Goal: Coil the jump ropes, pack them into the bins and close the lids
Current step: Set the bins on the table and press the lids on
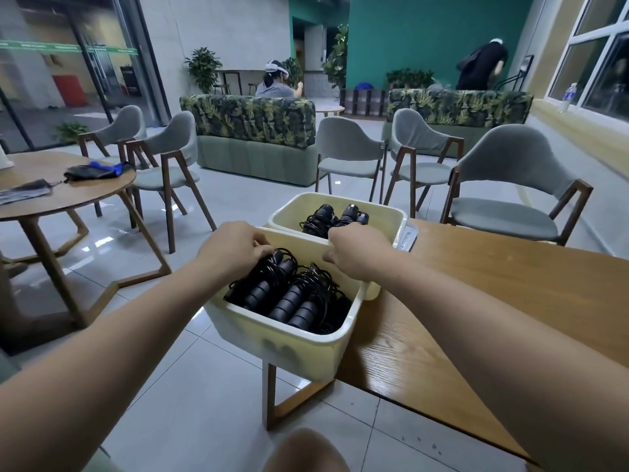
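our left hand (235,250) reaches into the far left corner of the near bin (282,332), its fingers curled down and pressed together around the top of the leftmost coil. the jump ropes (292,294) lie packed in this bin, black handles side by side with thin cord wound round them. we judge them light, with stiff, smooth handles, while the springy cord looks likely to uncoil or snag a neighbour if pulled by a loop. so the handles, gripped together with the wraps, seem the best place to hold.

our right hand (357,253) sits on the far right of the same bin, fingers curled over the rim. the tips are hidden, so we cannot tell how firmly they hold. the bin looks like thin, rigid plastic and it overhangs the left edge of the table (493,301), so steadying it by the rim seems wise.

just beyond, touching it, stands the far bin (340,201) with more coiled ropes (335,216) inside. to its right lies what looks like a pale lid (408,236), flat on the table. both bins are open.
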Tool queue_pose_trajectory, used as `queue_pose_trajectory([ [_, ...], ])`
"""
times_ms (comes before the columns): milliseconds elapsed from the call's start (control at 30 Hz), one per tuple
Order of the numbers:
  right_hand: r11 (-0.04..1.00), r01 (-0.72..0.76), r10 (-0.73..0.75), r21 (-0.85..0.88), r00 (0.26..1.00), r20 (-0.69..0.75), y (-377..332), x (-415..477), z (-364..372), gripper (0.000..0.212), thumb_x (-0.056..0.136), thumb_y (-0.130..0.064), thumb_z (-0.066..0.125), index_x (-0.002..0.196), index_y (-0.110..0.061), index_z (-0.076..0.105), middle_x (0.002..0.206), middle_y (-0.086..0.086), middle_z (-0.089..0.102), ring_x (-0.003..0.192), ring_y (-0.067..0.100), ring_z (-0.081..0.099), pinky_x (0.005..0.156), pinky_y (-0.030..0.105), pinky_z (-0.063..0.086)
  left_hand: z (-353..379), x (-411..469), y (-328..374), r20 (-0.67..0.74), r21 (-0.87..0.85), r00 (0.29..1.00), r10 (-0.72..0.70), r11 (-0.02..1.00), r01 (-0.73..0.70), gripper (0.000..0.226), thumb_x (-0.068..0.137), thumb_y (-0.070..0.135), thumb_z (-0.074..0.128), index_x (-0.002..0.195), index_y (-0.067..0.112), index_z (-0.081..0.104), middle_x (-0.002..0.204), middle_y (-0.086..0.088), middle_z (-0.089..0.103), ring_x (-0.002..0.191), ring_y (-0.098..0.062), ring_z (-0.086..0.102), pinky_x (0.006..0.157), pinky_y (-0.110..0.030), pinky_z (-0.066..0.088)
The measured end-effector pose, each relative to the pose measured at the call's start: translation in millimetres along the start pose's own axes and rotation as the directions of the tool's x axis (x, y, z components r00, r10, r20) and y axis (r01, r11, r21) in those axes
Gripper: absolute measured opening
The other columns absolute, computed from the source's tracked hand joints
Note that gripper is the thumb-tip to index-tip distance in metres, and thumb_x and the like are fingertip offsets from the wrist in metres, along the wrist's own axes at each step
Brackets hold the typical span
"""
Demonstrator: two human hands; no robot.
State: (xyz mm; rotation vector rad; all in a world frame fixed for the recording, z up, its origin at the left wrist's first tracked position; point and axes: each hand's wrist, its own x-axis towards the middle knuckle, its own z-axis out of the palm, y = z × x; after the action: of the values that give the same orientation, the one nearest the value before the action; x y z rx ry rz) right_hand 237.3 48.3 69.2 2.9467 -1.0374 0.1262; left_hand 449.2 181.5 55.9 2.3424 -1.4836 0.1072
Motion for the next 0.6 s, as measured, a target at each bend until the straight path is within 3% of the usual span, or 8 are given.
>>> queue_pose_trajectory([
  [133, 1.0, 0.023, -0.023, 0.001, 0.999, 0.022, 3, -16, -4, 0.028, 0.106, -0.044, 0.06, 0.1, -0.017, 0.057, 0.098, 0.007, 0.065, 0.087, 0.031, 0.062, 0.072, 0.041, 0.054, -6, -12, 7, -0.037, -0.121, 0.999, -0.011, 0.993, 0.006, 0.018, 0.099, 0.036, 0.069, 0.099, 0.023, 0.082, 0.093, -0.001, 0.077, 0.088, -0.02, 0.07, 0.082, -0.038, 0.059],
  [400, 1.0, -0.019, 0.018, 0.009, 1.0, 0.018, 29, -82, -9, 0.029, 0.105, -0.039, 0.058, 0.084, -0.02, 0.049, 0.087, 0.002, 0.059, 0.078, 0.029, 0.058, 0.059, 0.036, 0.041, -9, -30, 59, 0.002, -0.217, 0.999, 0.039, 0.975, -0.038, 0.018, 0.101, 0.036, 0.066, 0.1, 0.025, 0.08, 0.09, 0.003, 0.075, 0.088, -0.02, 0.068, 0.074, -0.031, 0.047],
  [600, 0.992, -0.122, 0.122, 0.017, 0.992, -0.022, 68, -142, -8, 0.027, 0.103, -0.037, 0.056, 0.083, -0.021, 0.046, 0.087, 0.002, 0.056, 0.082, 0.034, 0.059, 0.066, 0.039, 0.045, -3, -39, 119, 0.063, -0.299, 0.993, 0.104, 0.951, -0.081, 0.019, 0.096, 0.048, 0.065, 0.095, 0.035, 0.078, 0.084, 0.014, 0.073, 0.083, -0.015, 0.07, 0.078, -0.033, 0.058],
])
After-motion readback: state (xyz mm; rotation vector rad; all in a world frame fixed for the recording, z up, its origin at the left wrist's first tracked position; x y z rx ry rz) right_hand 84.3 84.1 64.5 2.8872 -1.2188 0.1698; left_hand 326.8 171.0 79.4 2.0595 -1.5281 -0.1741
